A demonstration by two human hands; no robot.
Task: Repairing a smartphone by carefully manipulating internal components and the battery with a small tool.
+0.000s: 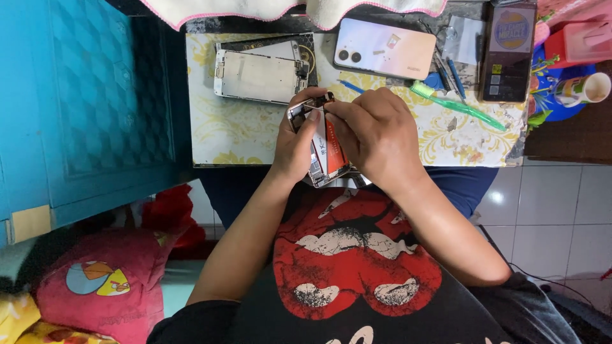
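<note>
The person sits at a small work surface covered in a cream cloth with yellow floral print, and both hands meet just over its near edge, above the lap. Between them is an opened smartphone body with a silver metal frame and an orange-and-white battery showing inside. Its long axis runs roughly away from the person, tilted a little, the top end toward the table and the bottom end toward the red-and-black printed shirt.

The left hand cradles the phone body from its left side, fingers wrapped round the frame and thumb at the upper edge; it is grasping the phone and carries it. The right hand comes over from the right and lies on top, fingers bunched and pinched at the phone's upper end, near the small dark components by the top corner. Whether it pinches a tiny part or a tool there I cannot tell; the knuckles hide the tips. The right hand is the nearer one to that top corner, and the spot lies just ahead of its fingertips, toward the left hand's thumb.

On the cloth beyond, well apart from the hands, lie a detached white phone screen panel face down, a pale pink phone back with two camera rings, a green plastic toothbrush and a dark phone lying flat.
</note>
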